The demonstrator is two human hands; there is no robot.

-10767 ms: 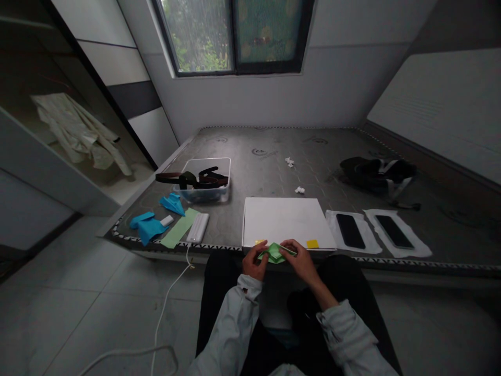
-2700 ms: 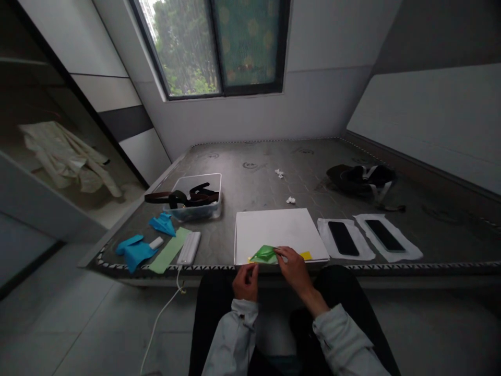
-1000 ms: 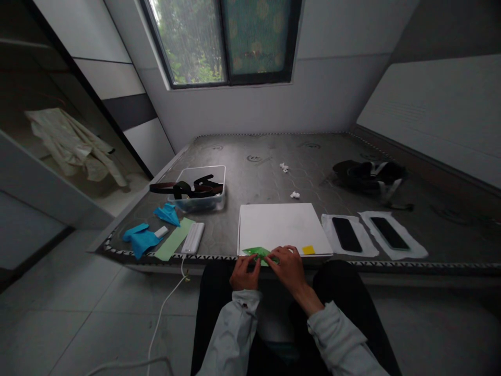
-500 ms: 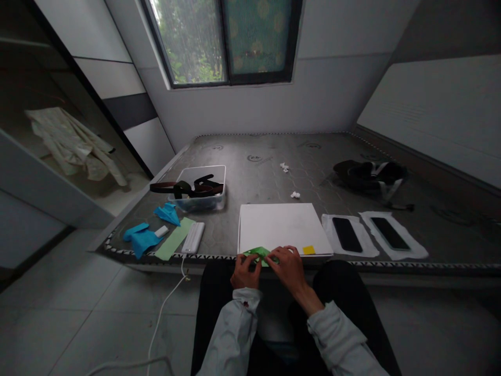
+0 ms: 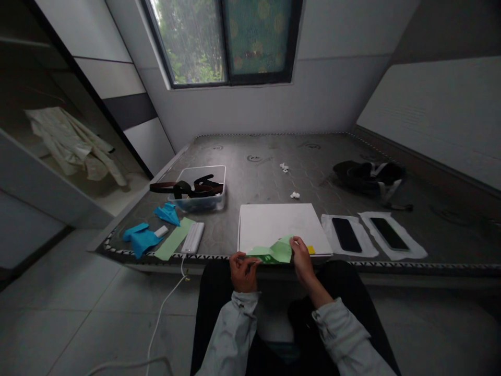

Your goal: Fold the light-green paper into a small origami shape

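A folded green paper (image 5: 275, 251) is held over the near edge of a white board (image 5: 282, 224) on the grey mattress (image 5: 274, 167). My left hand (image 5: 242, 271) pinches its lower left end, fingers closed. My right hand (image 5: 302, 256) pinches a flap at its right side and lifts it, so the paper's pale underside shows. A small yellow square (image 5: 310, 249) lies on the board just right of my right hand.
Two dark phones (image 5: 346, 234) (image 5: 387, 232) lie on white sheets to the right. On the left are blue folded papers (image 5: 143, 237), a pale green strip (image 5: 174, 239), a white power bank (image 5: 193, 238) with a cable, and a clear tub (image 5: 200, 188) with belts. A black bundle (image 5: 368, 175) sits far right.
The right hand has pulled a flap of the green paper up and to the right, opening the fold. Before, both hands pressed the paper flat at the board's edge.
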